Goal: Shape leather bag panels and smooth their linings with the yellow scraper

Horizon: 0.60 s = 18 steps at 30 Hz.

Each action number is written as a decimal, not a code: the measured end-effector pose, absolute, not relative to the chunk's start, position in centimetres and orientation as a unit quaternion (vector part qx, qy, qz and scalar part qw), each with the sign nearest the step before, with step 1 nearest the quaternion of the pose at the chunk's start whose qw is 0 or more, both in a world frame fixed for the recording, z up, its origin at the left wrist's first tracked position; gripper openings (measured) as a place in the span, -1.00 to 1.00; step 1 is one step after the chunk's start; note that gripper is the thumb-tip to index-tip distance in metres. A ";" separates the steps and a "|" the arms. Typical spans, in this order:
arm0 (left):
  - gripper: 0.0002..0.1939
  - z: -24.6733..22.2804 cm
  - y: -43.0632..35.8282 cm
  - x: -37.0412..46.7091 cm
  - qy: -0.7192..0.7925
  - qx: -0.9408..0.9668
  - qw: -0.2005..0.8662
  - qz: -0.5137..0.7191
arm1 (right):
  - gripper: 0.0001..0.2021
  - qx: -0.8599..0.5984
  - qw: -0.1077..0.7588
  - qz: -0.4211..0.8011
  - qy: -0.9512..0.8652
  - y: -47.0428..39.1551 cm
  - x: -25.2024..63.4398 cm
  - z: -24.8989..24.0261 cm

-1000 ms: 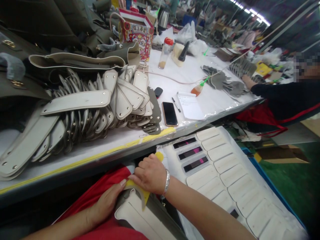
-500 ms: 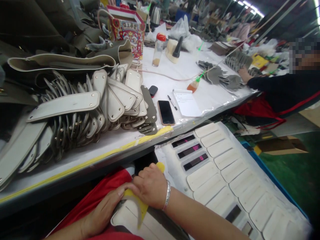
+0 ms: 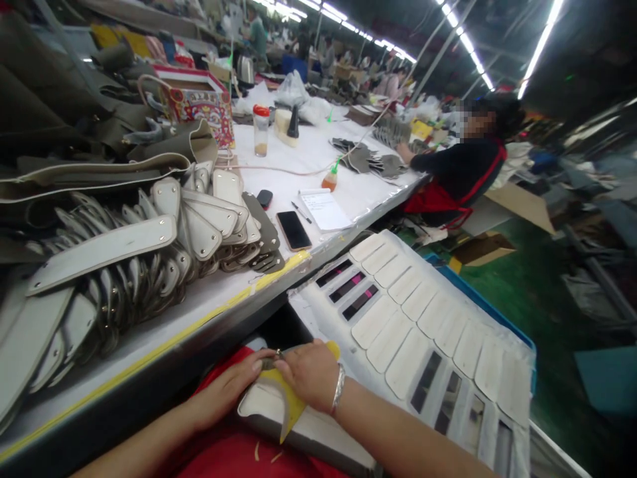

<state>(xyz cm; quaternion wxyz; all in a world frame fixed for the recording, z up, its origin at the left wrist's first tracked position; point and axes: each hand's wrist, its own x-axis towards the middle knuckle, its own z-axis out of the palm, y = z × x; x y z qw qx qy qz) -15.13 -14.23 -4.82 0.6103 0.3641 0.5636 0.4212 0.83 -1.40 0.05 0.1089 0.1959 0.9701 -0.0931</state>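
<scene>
— What fills the bench?

— A white worktable [image 3: 348, 192] carries a heap of riveted leather tabs [image 3: 149, 245]; a tray of cream pieces [image 3: 413, 312] sits beside it, a phone [image 3: 293, 230] near the edge.

— And on the lap?

— A cream leather panel [image 3: 263, 405], long axis running toward lower right. The right hand [image 3: 311, 372] is closed around a yellow scraper [image 3: 288, 398], its tip pointing down. The left hand [image 3: 226, 392] lies half-open, fingertips pinning the panel's end.
</scene>
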 end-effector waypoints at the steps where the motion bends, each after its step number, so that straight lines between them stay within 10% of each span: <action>1: -0.45 -4.6 -14.1 -15.5 0.564 0.360 0.618 0.412 | -0.55 0.203 0.119 -0.081 0.968 -1.5 1.2 0.5; 11: -0.45 -3.2 -13.4 -16.0 0.514 0.409 0.619 0.430 | -0.47 0.409 0.062 -0.045 0.909 -5.5 7.1 4.9; 18: -0.56 -4.0 -12.9 -16.6 0.488 0.420 0.629 0.435 | -0.43 0.576 -0.160 -0.271 0.755 -10.7 10.5 4.0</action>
